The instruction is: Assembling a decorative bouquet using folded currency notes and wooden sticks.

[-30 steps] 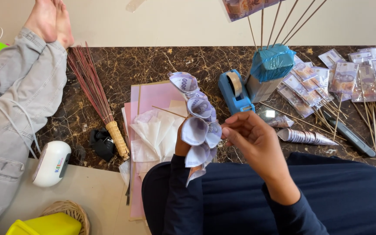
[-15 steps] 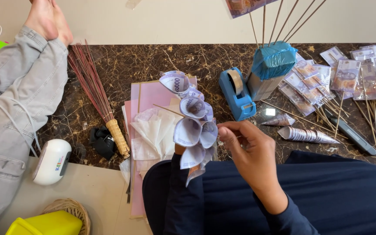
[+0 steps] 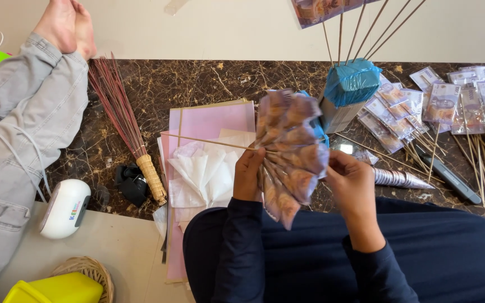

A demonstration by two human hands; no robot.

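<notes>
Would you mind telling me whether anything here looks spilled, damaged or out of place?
Nothing stands out. Both hands, left and right, hold the banknote bouquet on its stick; loose skewers lie scattered on the marble floor.

Setting: home floor used as a craft area. Evidence: dark marble floor [image 3: 209, 84] with pale tiles near and far; another person's bare feet [image 3: 65, 25] far left; stick broom [image 3: 124, 123], pink paper sheets [image 3: 211, 120], woven basket [image 3: 88, 269] near left. Far right, banknotes on sticks [image 3: 450, 104].

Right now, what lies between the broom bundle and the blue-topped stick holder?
In the head view, between the broom bundle and blue-topped holder: pink paper sheets, white tissue, plus the held banknote fan.
</notes>
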